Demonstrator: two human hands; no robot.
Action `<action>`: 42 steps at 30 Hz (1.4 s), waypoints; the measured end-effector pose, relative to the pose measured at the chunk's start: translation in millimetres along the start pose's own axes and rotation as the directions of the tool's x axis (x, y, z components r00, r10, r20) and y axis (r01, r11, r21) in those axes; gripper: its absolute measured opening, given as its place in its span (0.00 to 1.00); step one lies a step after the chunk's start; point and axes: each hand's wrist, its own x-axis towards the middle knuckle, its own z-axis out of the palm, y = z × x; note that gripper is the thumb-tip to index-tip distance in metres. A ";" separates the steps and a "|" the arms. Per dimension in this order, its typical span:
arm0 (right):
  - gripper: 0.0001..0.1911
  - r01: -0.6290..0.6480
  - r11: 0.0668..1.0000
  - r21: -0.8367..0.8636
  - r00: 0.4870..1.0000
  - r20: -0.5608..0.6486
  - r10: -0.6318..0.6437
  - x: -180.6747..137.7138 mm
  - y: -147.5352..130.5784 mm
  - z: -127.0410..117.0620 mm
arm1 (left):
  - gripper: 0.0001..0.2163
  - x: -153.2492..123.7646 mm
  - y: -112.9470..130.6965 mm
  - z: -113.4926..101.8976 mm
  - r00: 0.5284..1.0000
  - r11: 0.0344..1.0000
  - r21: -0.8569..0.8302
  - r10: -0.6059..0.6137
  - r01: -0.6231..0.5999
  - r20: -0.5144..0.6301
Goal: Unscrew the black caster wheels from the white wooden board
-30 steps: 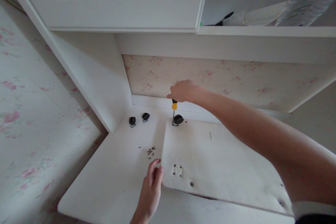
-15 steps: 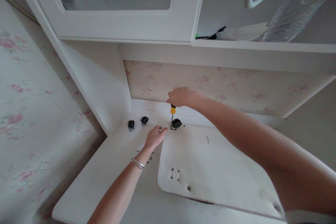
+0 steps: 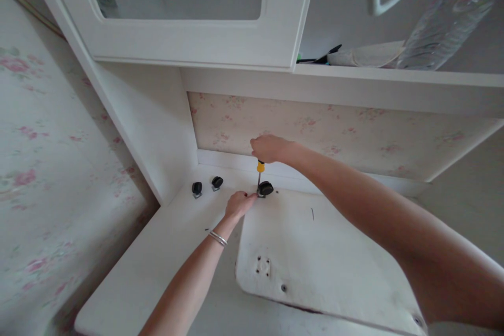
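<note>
My right hand (image 3: 270,148) is wrapped around the handle of a screwdriver (image 3: 260,167) with a yellow collar. The screwdriver stands nearly upright, its tip down at the metal plate of a black caster wheel (image 3: 266,188). That caster sits at the upper left corner of a white board (image 3: 291,241). From the left, my left hand (image 3: 240,203) reaches in with its fingertips closed at the caster's plate; a silver bangle (image 3: 218,238) is on that wrist. Any screw under the tip is hidden or too small to see.
Two loose black casters, one left (image 3: 197,188) and one right (image 3: 217,182), stand on the white desktop (image 3: 157,257). The board has a patch of screw holes (image 3: 263,266). Overhead hangs a cabinet (image 3: 189,42); its open shelf holds a plastic bottle (image 3: 444,26).
My left hand has moved right and its fingers have closed at the caster's plate. My right hand still holds the screwdriver on the caster, nearly unmoved.
</note>
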 end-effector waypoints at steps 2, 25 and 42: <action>0.19 0.074 0.997 0.020 0.997 0.014 -0.074 2.3 2.9 0.2 | 0.19 -0.4 -0.2 0.2 1.000 1.000 -0.008 0.008 -0.008 0.000; 0.19 -0.005 1.000 -0.009 1.000 -0.011 0.005 2.2 -2.8 2.2 | 0.18 -1.5 -6.0 9.9 0.999 0.997 -0.073 0.000 -0.003 -0.037; 0.15 0.156 0.987 0.049 0.988 -0.032 -0.154 8.3 2.4 7.0 | 0.17 -1.1 -7.2 11.6 0.998 0.996 -0.085 0.015 -0.019 -0.056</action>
